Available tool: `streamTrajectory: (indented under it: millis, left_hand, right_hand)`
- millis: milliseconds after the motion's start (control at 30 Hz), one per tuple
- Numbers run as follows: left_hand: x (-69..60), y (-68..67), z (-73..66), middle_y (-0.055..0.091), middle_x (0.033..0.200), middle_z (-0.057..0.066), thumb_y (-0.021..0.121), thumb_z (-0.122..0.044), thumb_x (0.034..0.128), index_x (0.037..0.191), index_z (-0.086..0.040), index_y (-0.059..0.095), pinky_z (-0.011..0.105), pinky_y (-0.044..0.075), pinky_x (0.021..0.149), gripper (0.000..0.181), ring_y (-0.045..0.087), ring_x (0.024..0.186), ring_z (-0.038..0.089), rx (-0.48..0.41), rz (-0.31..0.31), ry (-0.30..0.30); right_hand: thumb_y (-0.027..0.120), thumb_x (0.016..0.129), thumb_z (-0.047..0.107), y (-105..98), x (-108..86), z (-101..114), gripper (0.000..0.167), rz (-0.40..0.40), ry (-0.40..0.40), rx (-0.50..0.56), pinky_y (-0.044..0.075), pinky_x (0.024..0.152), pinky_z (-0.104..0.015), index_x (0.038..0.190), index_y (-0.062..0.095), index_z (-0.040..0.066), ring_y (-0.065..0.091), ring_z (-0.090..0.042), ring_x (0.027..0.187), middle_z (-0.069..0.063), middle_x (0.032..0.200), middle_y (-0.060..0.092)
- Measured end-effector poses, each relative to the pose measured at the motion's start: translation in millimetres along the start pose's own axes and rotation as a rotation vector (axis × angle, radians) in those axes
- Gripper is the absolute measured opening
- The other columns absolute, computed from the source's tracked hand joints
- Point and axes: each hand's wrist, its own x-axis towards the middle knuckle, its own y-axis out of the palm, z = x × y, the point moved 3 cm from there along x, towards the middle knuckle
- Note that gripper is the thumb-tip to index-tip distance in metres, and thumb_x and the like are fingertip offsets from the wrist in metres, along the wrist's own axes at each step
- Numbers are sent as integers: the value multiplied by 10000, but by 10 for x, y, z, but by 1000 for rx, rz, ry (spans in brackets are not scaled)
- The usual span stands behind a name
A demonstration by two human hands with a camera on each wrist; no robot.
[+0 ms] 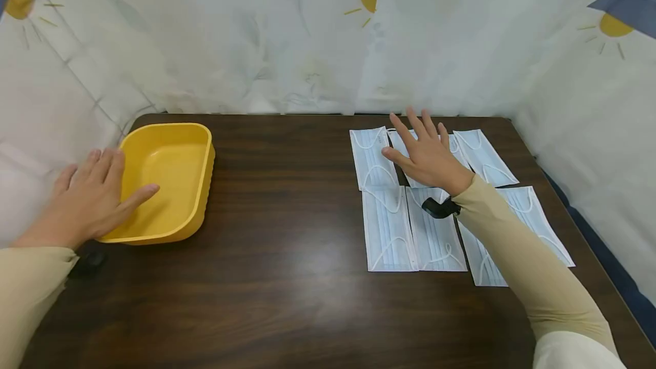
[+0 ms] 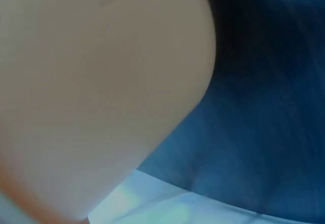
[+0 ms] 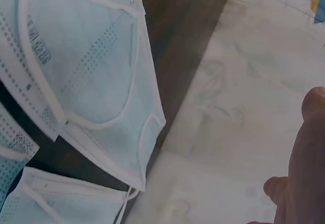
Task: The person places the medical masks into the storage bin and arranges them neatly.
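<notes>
My left hand [image 1: 91, 201] lies at the left rim of a yellow plastic basin [image 1: 191, 209]. Its fingers are straight and the thumb reaches over the basin's inside; whether it touches the rim is hard to tell. Over on the right, my right hand [image 1: 433, 158] hovers or rests above several pale blue face masks [image 1: 386, 232] with white ear loops, fingers spread and nothing held. The right wrist view shows a mask [image 3: 96, 56] close up and part of the right hand [image 3: 307, 168]. A blurred pale surface fills much of the left wrist view.
The dark wooden table [image 1: 287, 215] spreads between basin and masks. White patterned sheeting [image 1: 256, 44] stands behind and on both sides. A black wrist device [image 1: 439, 208] sits on the right wrist above the masks.
</notes>
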Motion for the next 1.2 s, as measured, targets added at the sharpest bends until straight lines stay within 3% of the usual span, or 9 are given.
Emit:
streamTrajectory:
  millis: [233, 767, 1067, 1200]
  left_hand:
    - [39, 12, -40, 21, 1650, 406, 360, -664, 1025, 1593, 114, -51, 758, 33, 1154, 1047, 13, 1548, 580, 6, 35, 19]
    - [60, 38, -16, 25, 1602, 482, 397, -626, 1034, 1556, 190, -44, 694, -16, 1250, 1064, 7, 1533, 614, -33, 9, 41]
    - [44, 33, -64, 3, 1597, 488, 382, -611, 1045, 1541, 212, -46, 680, -30, 1255, 1052, -9, 1529, 620, -52, 9, 36]
    - [40, 35, -87, -32, 1583, 508, 363, -577, 1062, 1525, 231, -73, 667, -47, 1258, 1028, -40, 1513, 645, -103, 0, 21]
  right_hand:
    - [389, 1034, 645, 68, 124, 187, 793, 15, -33, 18, -30, 1239, -719, 1673, 72, 300, -127, -417, 1628, -120, 1764, -46]
    - [342, 1019, 700, 221, 390, 642, 776, 26, -106, 55, -27, 1257, -686, 1661, 48, 378, -120, -358, 1641, -56, 1769, -54]
    - [360, 1022, 687, 340, 563, 1082, 775, 38, -135, 43, 16, 1270, -673, 1664, 67, 366, -80, -366, 1644, -79, 1771, 7]
    - [355, 1013, 708, 443, 634, 1336, 789, 38, -169, 40, 31, 1271, -674, 1665, 87, 356, -63, -368, 1646, -74, 1771, 21]
